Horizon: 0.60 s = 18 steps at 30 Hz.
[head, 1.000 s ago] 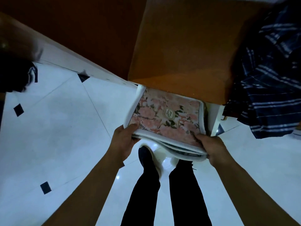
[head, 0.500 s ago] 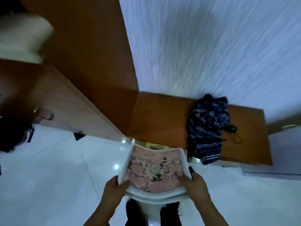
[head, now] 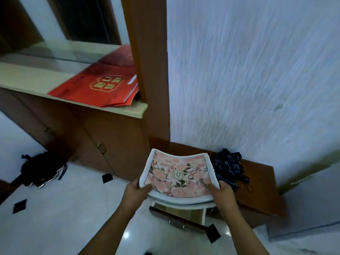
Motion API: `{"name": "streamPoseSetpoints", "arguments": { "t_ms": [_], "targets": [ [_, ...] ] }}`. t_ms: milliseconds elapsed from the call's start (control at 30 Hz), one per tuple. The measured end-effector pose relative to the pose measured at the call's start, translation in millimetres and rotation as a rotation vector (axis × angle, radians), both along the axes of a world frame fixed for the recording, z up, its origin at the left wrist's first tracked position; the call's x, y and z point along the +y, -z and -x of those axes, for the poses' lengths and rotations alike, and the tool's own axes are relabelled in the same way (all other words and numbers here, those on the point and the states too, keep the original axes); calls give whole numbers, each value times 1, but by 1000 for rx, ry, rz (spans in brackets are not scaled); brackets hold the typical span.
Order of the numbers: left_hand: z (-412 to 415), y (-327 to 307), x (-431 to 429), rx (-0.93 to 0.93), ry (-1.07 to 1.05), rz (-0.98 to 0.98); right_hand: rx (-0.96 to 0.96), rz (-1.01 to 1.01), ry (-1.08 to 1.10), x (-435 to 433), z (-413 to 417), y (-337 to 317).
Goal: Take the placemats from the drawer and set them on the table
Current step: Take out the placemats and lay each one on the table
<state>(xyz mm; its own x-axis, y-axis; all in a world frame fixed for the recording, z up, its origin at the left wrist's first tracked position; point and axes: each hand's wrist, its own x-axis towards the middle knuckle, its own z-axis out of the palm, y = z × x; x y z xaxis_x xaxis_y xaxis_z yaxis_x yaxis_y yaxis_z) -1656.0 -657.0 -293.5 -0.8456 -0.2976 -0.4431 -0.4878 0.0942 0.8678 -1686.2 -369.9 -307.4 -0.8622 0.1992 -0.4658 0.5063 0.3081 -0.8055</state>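
Note:
A stack of placemats (head: 177,174) with a pink floral top and white border sags between my hands, held above the open drawer (head: 176,218). My left hand (head: 137,191) grips the stack's near left corner. Gripping the near right corner is my right hand (head: 223,193). The drawer is pulled out from a low brown cabinet (head: 257,183), and its dark front with a metal handle faces me. No table is in view.
A dark plaid cloth (head: 228,166) lies on the low cabinet by the wall. At left stands a taller cabinet with a shelf (head: 36,80) holding red bags (head: 99,85). A black bag (head: 40,168) sits on the white tiled floor.
The view has risen from the floor toward the wall and shelf. The placemats, held in both hands, have lifted clear of the drawer, which now shows open below them.

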Motion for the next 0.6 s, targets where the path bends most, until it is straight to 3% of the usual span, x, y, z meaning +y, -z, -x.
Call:
{"name": "streamPoseSetpoints", "arguments": {
  "t_ms": [333, 600],
  "targets": [
    [-133, -65, 11, 187, -358, 22, 202, 101, -293, -10, -33, -70],
    [-318, -112, -45, 293, -745, 74, 293, 182, -730, -139, -116, -118]
  ]
}}
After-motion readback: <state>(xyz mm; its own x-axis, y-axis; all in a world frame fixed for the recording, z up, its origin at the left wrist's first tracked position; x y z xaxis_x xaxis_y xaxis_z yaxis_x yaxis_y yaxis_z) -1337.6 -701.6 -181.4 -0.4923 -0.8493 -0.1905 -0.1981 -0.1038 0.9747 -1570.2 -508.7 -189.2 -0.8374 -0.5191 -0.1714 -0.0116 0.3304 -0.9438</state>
